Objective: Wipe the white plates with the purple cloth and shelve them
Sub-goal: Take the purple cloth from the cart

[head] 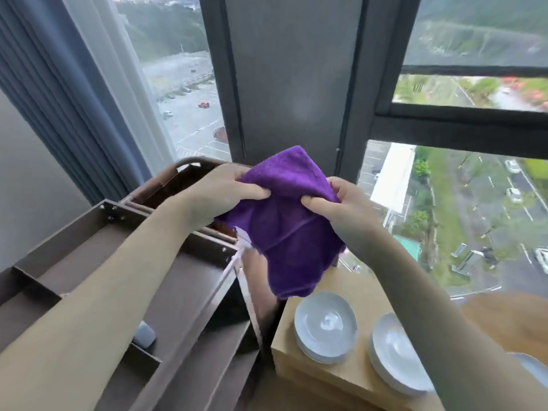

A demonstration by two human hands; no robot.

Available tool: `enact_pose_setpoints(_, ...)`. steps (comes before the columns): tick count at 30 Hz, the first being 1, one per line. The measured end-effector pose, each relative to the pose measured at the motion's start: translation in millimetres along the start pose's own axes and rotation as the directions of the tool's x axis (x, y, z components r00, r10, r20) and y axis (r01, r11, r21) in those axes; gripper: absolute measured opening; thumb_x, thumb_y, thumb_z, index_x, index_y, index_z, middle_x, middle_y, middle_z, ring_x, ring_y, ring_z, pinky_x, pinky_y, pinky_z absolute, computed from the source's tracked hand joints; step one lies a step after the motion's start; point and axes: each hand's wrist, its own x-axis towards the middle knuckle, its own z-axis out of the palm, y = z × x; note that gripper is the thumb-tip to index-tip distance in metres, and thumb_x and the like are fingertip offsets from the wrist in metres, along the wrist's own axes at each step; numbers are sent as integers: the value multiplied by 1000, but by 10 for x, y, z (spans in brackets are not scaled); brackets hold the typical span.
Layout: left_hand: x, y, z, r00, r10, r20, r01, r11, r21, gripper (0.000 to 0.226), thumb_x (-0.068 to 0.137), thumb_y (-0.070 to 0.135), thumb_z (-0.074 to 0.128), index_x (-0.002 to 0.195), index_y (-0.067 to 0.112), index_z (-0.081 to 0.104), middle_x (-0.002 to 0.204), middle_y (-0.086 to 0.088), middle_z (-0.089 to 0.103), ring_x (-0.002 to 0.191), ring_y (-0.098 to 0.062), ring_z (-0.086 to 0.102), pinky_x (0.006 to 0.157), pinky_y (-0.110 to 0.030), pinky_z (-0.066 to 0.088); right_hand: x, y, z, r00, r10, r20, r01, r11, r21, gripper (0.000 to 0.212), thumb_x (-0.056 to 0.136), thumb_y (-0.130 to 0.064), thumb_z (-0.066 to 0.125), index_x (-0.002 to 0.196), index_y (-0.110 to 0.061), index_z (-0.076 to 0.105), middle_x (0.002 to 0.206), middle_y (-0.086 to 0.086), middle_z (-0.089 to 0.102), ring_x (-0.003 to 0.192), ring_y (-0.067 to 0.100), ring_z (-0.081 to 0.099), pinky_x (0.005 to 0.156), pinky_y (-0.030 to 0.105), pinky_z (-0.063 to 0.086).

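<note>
I hold the purple cloth [286, 221] up in front of me with both hands. My left hand [221, 192] pinches its upper left edge and my right hand [341, 204] pinches its upper right edge; the rest hangs down folded. Below the cloth, on a light wooden table [320, 372], stand two stacks of white plates [324, 326], the second stack [396, 355] to the right. Part of another white plate [532, 369] peeks out behind my right forearm. The brown shelf unit [98, 241] stands to the left under my left arm.
A dark basket with a curved handle [178, 176] sits on top of the shelf unit by the window. A pale blue cup [144, 336] is on a lower shelf. Behind are a large window frame [293, 84] and blue curtains [50, 93].
</note>
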Motion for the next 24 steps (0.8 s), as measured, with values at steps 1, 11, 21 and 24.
enact_pose_setpoints(1,21,90,269,1000,3,24,-3,1000,20,14,94,-1,67,103,4,77,98,-13,80,87,-22,74,85,-35,58,-120,57,-268,1000,8,-22,-8,1000,-8,16,84,-16,79,95,-14,68,79,-1,70,71,14,65,69,32,53)
enact_pose_setpoints(11,52,121,3121,912,-163,376,157,986,47,51,62,31,87,107,8,77,103,-15,79,101,-37,75,100,-52,57,-1587,1153,-2692,953,245,-177,-266,958,-108,44,58,-37,84,93,-21,63,90,1,71,85,25,70,86,45,54)
enact_pose_setpoints(21,-92,-802,4408,643,-350,681,465,885,16,26,87,4,80,112,7,72,110,-16,77,100,-32,76,91,-40,62,-2466,2339,-3046,778,627,-41,-593,755,280,40,79,-24,84,111,-5,71,100,11,75,89,26,71,78,34,57)
enact_pose_setpoints(24,-143,-1415,4576,605,-427,672,594,804,-24,47,81,9,83,124,1,69,121,-22,73,111,-38,72,101,-47,57,-2617,2739,-2850,718,694,-55,-631,682,369,25,84,-5,76,109,-7,70,94,6,75,81,20,71,70,28,57)
